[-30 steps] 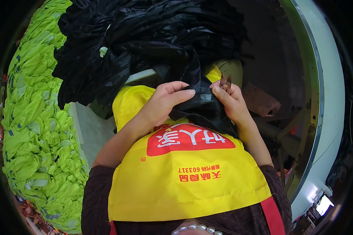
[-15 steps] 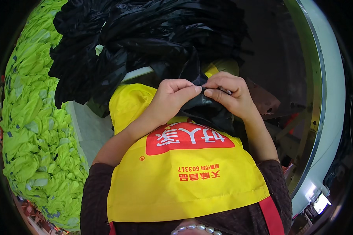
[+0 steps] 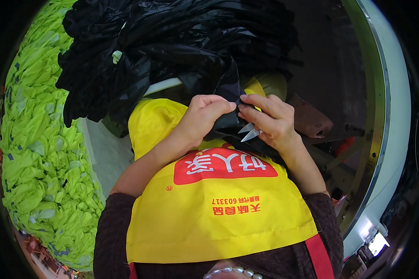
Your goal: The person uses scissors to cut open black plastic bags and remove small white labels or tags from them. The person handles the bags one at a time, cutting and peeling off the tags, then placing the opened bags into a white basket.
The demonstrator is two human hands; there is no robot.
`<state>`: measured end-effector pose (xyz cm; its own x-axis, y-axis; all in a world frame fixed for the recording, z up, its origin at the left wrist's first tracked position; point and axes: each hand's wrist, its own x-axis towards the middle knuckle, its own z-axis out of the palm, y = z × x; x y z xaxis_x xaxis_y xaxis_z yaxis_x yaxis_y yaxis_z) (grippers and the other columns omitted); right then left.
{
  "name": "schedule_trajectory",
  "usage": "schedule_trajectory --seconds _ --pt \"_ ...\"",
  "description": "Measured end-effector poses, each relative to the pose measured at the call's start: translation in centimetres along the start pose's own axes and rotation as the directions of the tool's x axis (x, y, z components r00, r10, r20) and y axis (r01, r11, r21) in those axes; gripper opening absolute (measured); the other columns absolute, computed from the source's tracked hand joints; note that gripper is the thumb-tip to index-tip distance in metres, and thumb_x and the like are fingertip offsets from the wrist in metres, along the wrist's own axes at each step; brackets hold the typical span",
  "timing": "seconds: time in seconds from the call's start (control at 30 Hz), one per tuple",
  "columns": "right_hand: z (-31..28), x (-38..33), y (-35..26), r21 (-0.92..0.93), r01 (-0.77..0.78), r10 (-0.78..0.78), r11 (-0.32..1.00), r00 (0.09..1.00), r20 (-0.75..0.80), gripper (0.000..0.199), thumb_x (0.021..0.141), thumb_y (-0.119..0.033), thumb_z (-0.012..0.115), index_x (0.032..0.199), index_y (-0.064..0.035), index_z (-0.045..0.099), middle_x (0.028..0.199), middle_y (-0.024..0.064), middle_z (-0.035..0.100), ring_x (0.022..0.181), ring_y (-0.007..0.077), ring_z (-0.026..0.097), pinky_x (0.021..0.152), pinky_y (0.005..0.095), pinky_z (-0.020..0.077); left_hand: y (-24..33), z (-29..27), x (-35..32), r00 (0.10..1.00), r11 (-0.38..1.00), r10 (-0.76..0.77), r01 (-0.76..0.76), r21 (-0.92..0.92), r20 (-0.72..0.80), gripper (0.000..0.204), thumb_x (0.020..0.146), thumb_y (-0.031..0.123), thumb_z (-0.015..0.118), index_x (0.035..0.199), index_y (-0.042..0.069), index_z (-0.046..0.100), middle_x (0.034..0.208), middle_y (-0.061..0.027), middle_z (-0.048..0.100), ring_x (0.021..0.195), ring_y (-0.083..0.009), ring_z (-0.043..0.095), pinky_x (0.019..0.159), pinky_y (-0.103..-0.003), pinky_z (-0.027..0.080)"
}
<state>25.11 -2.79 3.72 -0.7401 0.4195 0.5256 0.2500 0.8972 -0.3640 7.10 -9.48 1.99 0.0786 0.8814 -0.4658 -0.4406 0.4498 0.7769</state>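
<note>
My left hand (image 3: 201,115) pinches the edge of a piece of black fabric (image 3: 227,88) between thumb and forefinger. Close beside it, the fingertips of my right hand (image 3: 275,122) are at the same edge. The thread snips (image 3: 251,135) are tucked in my right palm, with two short pointed blades sticking out toward the left and standing apart. Their handles are hidden by the fingers. The fabric runs up into a large heap of black cloth (image 3: 172,37) and also hangs below my hands, over my lap.
Bright yellow-green bundled cloth (image 3: 42,176) is piled along the left. My yellow apron (image 3: 172,223) covers my lap. To the right, a pale curved tabletop edge (image 3: 395,116) with a metal rim borders a dark surface. A small white scrap (image 3: 117,56) lies on the black heap.
My right hand has turned, so the snips' blades now show below its fingers. Its fingertips have shifted slightly at the fabric edge. My left hand keeps nearly the same place.
</note>
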Motion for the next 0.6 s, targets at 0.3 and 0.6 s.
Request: schedule_trajectory --seconds 0.3,0.6 --pt "0.3 0.0 1.9 0.482 -0.467 0.425 0.742 0.883 0.201 0.01 0.085 -0.01 0.058 0.084 -0.0003 0.059 0.084 0.0117 0.06 0.073 0.0227 0.058 0.065 0.0278 0.0448 0.0 0.0 0.3 0.996 0.996 -0.084 0.084 0.014 0.003 0.019 0.079 0.015 0.061 0.079 -0.003 0.067 0.072 -0.0027 0.064 0.065 -0.0062 0.056 0.062 -0.019 0.043" --pt "-0.3 0.5 3.0 0.522 -0.505 0.401 0.687 0.863 0.308 0.013 0.084 -0.012 0.061 0.085 0.0002 0.061 0.078 0.0084 0.06 0.07 0.0165 0.057 0.061 0.0249 0.0444 -0.6 0.0 0.6 0.981 0.966 -0.149 0.116 0.232 0.127 0.019 0.081 0.019 0.059 0.081 0.002 0.067 0.078 -0.0043 0.065 0.075 -0.0104 0.061 0.071 -0.019 0.047"
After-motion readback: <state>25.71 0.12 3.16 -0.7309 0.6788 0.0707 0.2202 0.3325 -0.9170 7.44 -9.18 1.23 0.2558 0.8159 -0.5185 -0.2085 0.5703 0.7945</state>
